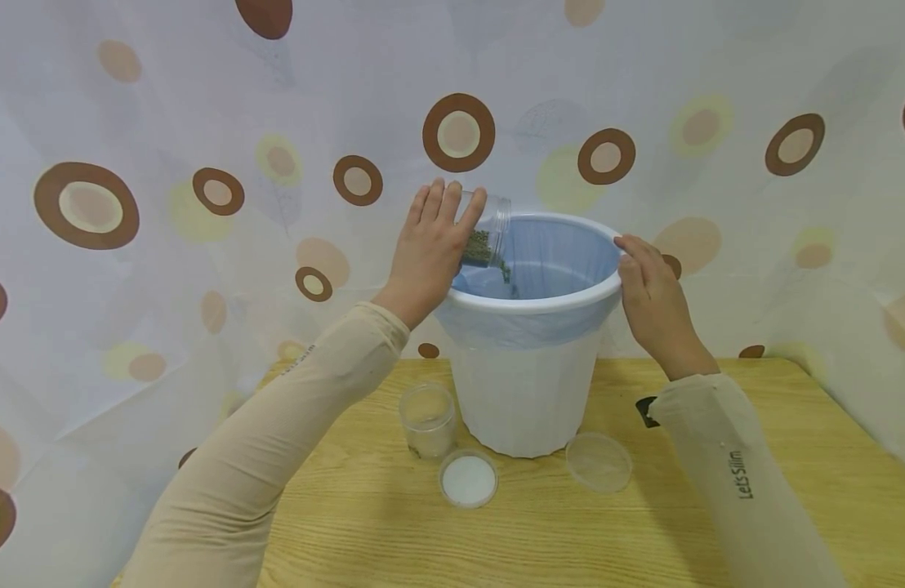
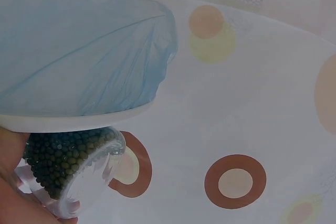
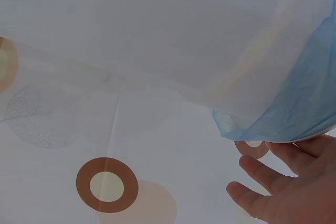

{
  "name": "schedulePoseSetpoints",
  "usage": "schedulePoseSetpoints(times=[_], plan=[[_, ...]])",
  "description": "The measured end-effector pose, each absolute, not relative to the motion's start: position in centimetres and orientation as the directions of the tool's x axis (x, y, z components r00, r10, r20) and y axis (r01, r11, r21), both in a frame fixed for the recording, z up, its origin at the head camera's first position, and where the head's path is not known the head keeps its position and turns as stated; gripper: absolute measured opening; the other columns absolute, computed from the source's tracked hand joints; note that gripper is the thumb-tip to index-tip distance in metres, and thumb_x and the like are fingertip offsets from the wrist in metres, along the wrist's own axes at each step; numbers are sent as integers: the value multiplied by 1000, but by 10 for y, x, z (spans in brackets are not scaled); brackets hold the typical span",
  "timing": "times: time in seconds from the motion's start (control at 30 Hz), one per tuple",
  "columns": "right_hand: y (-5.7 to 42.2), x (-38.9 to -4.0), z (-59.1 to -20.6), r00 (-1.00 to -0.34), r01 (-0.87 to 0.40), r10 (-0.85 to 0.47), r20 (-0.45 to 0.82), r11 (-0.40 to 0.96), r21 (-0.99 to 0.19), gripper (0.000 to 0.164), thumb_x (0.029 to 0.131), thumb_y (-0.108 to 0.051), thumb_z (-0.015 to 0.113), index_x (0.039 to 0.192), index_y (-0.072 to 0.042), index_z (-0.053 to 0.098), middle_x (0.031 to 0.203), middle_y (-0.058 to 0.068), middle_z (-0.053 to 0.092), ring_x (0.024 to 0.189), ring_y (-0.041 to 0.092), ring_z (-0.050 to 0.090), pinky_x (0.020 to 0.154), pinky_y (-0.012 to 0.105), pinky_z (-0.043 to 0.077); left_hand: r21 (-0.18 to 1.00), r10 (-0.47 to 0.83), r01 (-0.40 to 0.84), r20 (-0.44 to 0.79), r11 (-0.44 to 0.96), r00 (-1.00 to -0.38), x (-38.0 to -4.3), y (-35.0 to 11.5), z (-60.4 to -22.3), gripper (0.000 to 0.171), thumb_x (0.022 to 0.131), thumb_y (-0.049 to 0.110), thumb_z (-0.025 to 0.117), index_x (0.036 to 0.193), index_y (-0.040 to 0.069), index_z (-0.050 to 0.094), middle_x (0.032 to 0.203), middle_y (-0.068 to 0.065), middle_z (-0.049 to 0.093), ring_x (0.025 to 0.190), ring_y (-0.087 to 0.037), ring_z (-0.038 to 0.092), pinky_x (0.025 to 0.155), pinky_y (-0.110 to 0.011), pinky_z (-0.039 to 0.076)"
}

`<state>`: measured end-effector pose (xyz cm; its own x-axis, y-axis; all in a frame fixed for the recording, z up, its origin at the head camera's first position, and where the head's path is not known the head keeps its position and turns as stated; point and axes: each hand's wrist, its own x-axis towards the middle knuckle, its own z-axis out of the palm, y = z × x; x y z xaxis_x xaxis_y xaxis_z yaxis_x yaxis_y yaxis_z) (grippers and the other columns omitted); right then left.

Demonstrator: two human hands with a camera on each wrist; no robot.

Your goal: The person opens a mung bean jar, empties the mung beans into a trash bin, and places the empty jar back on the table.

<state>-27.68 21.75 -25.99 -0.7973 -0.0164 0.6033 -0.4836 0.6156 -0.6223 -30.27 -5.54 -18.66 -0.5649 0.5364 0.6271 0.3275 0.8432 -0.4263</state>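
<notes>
My left hand (image 1: pixel 430 245) grips a clear plastic jar (image 1: pixel 498 214), tipped on its side over the near-left rim of a white trash can (image 1: pixel 526 392). Small round green mung beans (image 2: pixel 60 158) lie along the jar's lower side, and some spill from its mouth into the can. A thin blue bag (image 1: pixel 570 253) lines the can and folds down over the outside of the rim. On the right, my right hand (image 1: pixel 654 298) rests its fingers against the rim; in the right wrist view these fingers (image 3: pixel 262 174) are spread and only slightly bent.
In front of the can, a second clear jar (image 1: pixel 427 420) stands upright on the wooden table (image 1: pixel 394 539). Beside it sits a small round dish or lid with a white surface (image 1: pixel 469 480). A clear lid (image 1: pixel 599 462) lies flat to the right. Patterned sheeting (image 1: pixel 276 98) hangs behind.
</notes>
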Motion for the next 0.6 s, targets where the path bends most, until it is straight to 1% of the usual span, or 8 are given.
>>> schedulePoseSetpoints(times=[0.17, 0.27, 0.6], plan=[[218, -277, -260, -789, -494, -18, 615, 613, -616, 54, 102, -31, 25, 144, 0, 39, 151, 21, 32, 138, 42, 28, 109, 61, 22, -431, 537, 323, 624, 842, -567, -303, -55, -187, 57, 93, 0, 54, 145, 12, 36, 141, -19, 39, 136, -36, 32, 115, -43, 19], [218, -277, -260, -787, -495, -17, 617, 614, -615, 54, 102, -30, 25, 143, 0, 39, 150, 21, 32, 138, 42, 28, 109, 60, 22, -435, 539, 322, 632, 841, -557, -304, -55, -187, 56, 92, -1, 54, 144, 11, 36, 140, -19, 39, 135, -36, 32, 115, -43, 19], [218, -277, -260, -796, -483, -9, 605, 611, -627, 54, 102, -33, 25, 144, -1, 39, 151, 20, 31, 139, 40, 27, 110, 59, 21, -442, 543, 318, 633, 839, -553, -305, -55, -188, 55, 93, -1, 54, 144, 12, 36, 140, -19, 39, 135, -37, 32, 115, -43, 19]])
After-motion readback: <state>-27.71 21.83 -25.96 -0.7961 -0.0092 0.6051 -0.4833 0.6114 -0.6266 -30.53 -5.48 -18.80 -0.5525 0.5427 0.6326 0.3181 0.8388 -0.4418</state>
